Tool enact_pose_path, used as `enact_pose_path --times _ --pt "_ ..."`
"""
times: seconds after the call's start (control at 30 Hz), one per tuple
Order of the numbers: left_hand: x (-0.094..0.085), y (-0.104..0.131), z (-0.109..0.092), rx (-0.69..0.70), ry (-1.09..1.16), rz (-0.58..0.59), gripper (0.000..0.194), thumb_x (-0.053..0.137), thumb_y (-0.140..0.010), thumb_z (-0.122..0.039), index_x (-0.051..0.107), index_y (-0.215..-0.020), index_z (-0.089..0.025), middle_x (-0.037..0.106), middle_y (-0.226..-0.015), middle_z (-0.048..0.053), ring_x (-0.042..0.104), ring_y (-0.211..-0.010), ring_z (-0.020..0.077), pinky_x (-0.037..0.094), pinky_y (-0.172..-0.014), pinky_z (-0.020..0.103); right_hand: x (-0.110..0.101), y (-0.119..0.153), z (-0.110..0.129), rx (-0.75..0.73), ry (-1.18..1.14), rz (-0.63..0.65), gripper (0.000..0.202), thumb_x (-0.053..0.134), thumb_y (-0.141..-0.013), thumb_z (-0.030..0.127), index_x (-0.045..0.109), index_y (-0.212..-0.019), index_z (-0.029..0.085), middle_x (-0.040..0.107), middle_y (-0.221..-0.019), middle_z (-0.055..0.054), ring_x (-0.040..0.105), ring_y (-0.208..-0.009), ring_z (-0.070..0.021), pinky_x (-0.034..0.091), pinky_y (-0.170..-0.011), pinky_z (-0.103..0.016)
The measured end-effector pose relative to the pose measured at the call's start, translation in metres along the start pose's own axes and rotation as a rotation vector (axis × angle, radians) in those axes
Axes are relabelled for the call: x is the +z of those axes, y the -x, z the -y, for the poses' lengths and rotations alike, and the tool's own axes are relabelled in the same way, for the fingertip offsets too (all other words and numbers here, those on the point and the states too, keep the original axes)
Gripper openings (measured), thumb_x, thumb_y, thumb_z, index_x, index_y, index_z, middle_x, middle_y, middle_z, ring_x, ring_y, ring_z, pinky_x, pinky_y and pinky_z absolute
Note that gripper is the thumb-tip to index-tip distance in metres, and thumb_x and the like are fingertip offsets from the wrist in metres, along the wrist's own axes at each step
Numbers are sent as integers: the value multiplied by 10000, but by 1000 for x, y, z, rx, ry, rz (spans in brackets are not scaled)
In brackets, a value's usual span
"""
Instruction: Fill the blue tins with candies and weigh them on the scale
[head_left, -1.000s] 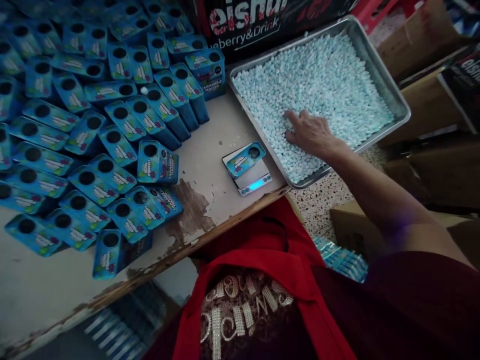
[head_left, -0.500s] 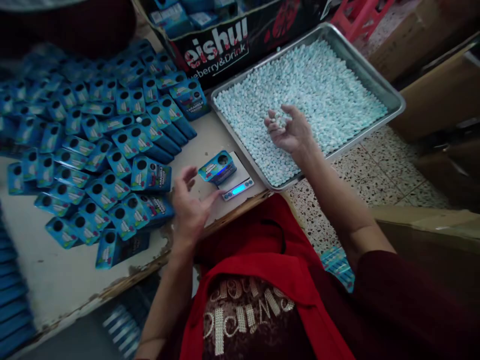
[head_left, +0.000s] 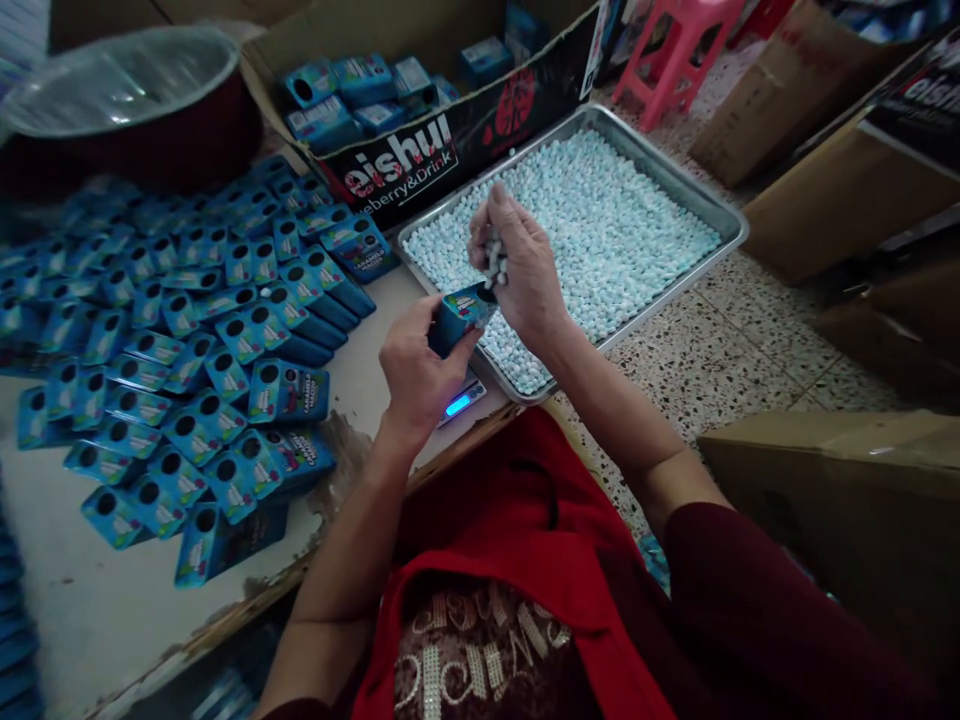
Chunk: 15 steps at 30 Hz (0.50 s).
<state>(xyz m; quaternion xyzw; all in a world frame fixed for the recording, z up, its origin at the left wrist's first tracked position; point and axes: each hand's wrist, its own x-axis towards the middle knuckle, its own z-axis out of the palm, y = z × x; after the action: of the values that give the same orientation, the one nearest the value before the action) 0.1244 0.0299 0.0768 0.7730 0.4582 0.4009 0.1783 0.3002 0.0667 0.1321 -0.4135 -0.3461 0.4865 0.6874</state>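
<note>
My left hand (head_left: 421, 365) is closed around a small blue candy box (head_left: 459, 312), raised off the scale and tilted toward the tray. My right hand (head_left: 521, 255) curls over a handful of pale blue candies (head_left: 495, 262), some of them showing at the box's hole. Below the hands, the metal tray (head_left: 679, 272) holds a wide layer of the same candies. A small digital scale (head_left: 457, 402) with a lit display lies beneath my left hand, partly hidden by it.
Many blue boxes with round holes (head_left: 191, 420) crowd the table to the left. Behind stand a black printed carton (head_left: 480, 140) holding more boxes and a large dark red bowl (head_left: 172, 120). A pink stool (head_left: 664, 60) and cardboard boxes (head_left: 847, 190) are at the right.
My left hand has picked the blue box up off the scale. My right hand has come left from over the tray to the box, carrying candies. The view has shifted slightly.
</note>
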Motion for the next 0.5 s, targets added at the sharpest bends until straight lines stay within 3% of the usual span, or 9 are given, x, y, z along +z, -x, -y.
enact_pose_path --times 0.13,0.3,0.4,0.5 --pt "13 -3 4 -27 18 -15 461 953 -965 -400 786 -1364 -242 871 -1215 66 822 -1044 268 672 -991 396 3 -4 -8 -28 -58 -30 676 807 -1035 898 600 -827 289 471 -765 31 431 -671 -158 430 -603 -301" --pt "20 0 8 -20 115 -115 467 995 -943 -452 804 -1315 -245 857 -1141 54 805 -989 257 674 -955 380 -7 -16 3 130 -246 -65 590 879 -1081 738 573 -856 287 403 -690 82 370 -574 -125 400 -541 -258" --pt "16 13 13 -91 268 -151 462 984 -955 -496 787 -1295 -252 832 -1155 37 806 -1023 233 680 -924 330 -20 -24 10 232 -405 -88 480 823 -1169 585 577 -887 283 370 -659 101 353 -546 -116 415 -534 -237" --pt "8 38 25 -201 435 -194 538 1004 -934 -583 758 -1276 -249 789 -1130 21 800 -994 202 682 -894 289 -39 -29 5 340 -447 -247 342 706 -1215 386 572 -919 281 448 -685 86 451 -567 -119 485 -556 -224"
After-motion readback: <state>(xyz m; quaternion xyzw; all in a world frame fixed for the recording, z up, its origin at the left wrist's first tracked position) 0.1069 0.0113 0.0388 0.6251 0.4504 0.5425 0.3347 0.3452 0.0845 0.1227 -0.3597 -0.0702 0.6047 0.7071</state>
